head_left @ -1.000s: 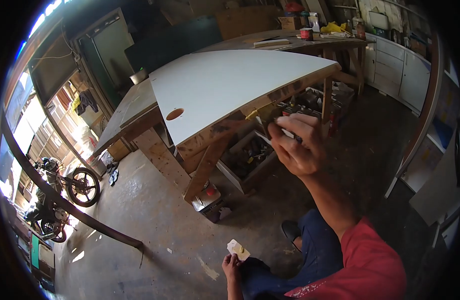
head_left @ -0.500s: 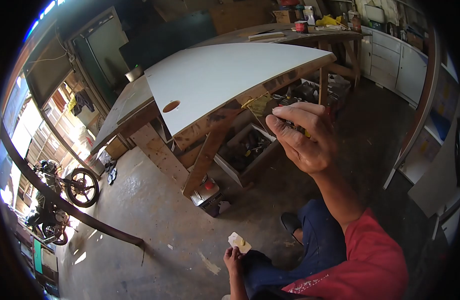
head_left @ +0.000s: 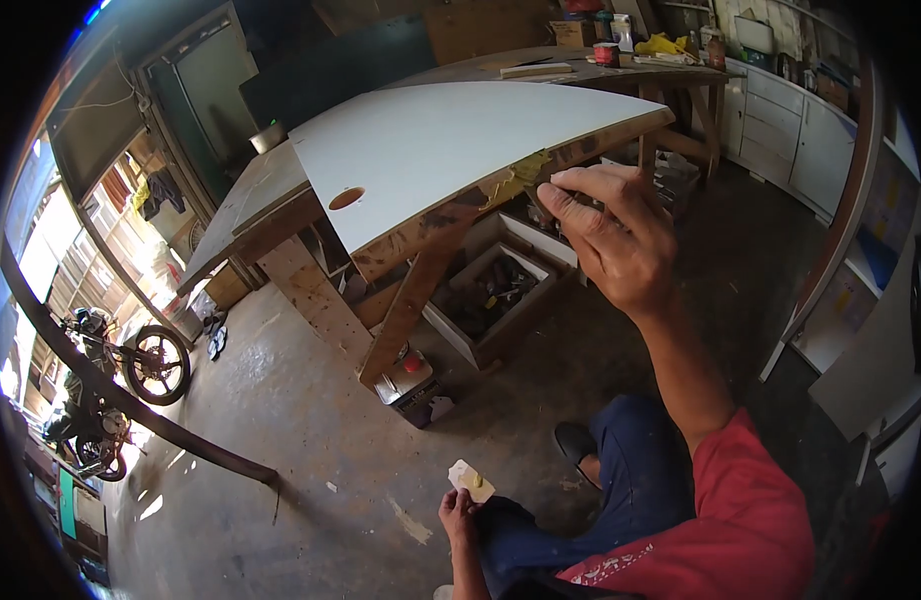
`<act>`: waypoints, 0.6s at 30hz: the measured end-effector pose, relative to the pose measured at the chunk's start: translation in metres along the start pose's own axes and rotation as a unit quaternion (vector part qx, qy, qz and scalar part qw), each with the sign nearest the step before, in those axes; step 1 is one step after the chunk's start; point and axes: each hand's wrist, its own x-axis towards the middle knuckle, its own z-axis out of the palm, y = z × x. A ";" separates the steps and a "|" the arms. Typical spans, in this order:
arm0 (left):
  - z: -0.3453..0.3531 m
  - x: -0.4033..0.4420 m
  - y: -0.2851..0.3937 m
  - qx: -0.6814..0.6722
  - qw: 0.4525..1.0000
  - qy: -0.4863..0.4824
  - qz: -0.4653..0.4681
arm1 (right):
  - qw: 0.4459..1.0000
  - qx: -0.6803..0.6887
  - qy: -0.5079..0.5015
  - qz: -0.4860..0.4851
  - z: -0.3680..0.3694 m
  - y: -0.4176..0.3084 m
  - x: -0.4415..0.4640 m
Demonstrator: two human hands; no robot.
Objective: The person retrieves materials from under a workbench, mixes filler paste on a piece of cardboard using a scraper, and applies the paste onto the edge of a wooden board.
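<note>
A small pale card (head_left: pixel 465 475) bearing a dab of yellow paste is pinched in my left hand (head_left: pixel 458 512), low over my lap. My right hand (head_left: pixel 626 240) is raised at the edge of a large white panel (head_left: pixel 451 130), thumb and fingers closed together. From its fingertips sticks out a thin yellowish putty spreader (head_left: pixel 529 167), which lies against the panel's brown front edge. Yellow smears mark that edge just left of the spreader. The fingers partly hide how it is gripped.
The panel, with an oval hole (head_left: pixel 347 198), lies on a wooden workbench (head_left: pixel 406 315). Underneath are an open drawer box (head_left: pixel 481 335) of tools and a metal can (head_left: pixel 406 385). A dark curved pole (head_left: pixel 181 440) and a motorcycle (head_left: pixel 159 365) stand left; white cabinets (head_left: pixel 776 125) line the right.
My right hand and the spreader have moved up, closer against the panel's front edge. My left hand with the card has barely shifted. The view has tilted slightly.
</note>
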 end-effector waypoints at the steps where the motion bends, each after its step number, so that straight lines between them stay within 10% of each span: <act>1: 0.000 0.000 0.000 -0.001 1.000 -0.001 0.001 | 1.000 -0.001 0.001 0.012 -0.001 0.001 0.000; 18: 0.004 -0.002 0.002 -0.007 1.000 0.002 0.002 | 0.996 0.011 -0.051 0.071 -0.007 -0.040 0.031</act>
